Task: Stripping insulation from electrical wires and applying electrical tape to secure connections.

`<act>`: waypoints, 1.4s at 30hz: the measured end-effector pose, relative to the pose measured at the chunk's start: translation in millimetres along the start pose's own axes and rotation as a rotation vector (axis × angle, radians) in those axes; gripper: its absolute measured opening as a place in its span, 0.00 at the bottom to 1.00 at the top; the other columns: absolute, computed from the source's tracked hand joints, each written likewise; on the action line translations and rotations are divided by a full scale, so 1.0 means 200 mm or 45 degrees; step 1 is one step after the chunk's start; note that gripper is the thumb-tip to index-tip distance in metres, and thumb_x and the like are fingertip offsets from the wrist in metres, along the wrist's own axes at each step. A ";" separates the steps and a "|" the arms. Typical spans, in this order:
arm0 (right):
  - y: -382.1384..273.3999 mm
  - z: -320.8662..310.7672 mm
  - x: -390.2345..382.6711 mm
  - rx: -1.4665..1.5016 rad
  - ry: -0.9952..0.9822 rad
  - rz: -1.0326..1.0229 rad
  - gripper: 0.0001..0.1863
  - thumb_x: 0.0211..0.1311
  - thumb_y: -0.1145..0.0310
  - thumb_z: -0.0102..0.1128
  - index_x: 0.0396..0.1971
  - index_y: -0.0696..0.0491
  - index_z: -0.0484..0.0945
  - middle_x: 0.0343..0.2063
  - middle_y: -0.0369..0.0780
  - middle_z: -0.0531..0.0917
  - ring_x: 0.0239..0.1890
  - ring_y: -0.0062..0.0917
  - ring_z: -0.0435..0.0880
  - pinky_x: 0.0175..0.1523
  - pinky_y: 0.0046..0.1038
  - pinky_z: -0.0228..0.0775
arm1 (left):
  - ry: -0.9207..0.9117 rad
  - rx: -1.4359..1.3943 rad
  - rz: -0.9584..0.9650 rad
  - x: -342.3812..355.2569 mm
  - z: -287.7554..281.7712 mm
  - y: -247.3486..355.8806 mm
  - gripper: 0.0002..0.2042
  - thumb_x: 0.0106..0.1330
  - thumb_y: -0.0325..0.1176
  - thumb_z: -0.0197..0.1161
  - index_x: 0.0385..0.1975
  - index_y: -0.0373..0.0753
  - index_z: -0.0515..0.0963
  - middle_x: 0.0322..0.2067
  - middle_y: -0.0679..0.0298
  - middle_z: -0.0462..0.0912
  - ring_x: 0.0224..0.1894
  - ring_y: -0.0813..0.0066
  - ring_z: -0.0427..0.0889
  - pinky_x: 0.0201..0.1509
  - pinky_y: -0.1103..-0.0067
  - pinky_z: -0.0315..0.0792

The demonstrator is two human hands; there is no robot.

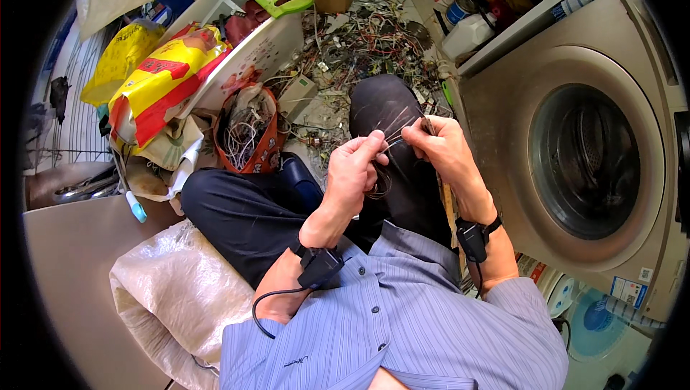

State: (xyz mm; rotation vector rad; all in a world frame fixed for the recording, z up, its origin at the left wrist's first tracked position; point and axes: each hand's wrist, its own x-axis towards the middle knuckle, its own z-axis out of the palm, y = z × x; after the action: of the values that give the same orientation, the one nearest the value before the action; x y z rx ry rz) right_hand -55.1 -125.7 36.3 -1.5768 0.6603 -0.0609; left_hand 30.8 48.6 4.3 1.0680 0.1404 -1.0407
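Above my bent dark-trousered knee (377, 95), my left hand (353, 167) pinches a bundle of thin wires (394, 142), some with frayed strands, with a dark loop hanging below the fingers. Close on its right, my right hand (437, 147) also grips the wires, its thumb and finger pressed together. Something narrow and dark sticks up between the right fingers, too small to make out. Both wrists carry black strapped devices with cables.
A heap of tangled wires and scrap (366, 41) covers the floor ahead. A red bag of wires (244, 142), yellow sacks (154, 77) and a white board (259, 52) are at left. A washing machine (503, 124) stands close at right. A folded woven sack (158, 289) lies beside me.
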 end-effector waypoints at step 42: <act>0.07 0.05 -0.08 -0.313 0.077 -0.401 0.11 0.66 0.67 0.66 0.27 0.60 0.80 0.18 0.38 0.77 0.24 0.16 0.72 0.30 0.26 0.66 | -0.413 0.004 -0.251 0.04 -0.03 0.00 0.05 0.67 0.30 0.61 0.33 0.36 0.80 0.21 0.67 0.78 0.14 0.86 0.63 0.17 0.86 0.54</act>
State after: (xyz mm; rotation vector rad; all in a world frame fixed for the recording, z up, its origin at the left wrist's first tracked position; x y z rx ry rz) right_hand -68.9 -108.6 28.3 -1.9131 0.4735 -0.2705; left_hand 37.3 47.1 -3.1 0.8868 -0.0196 -1.3785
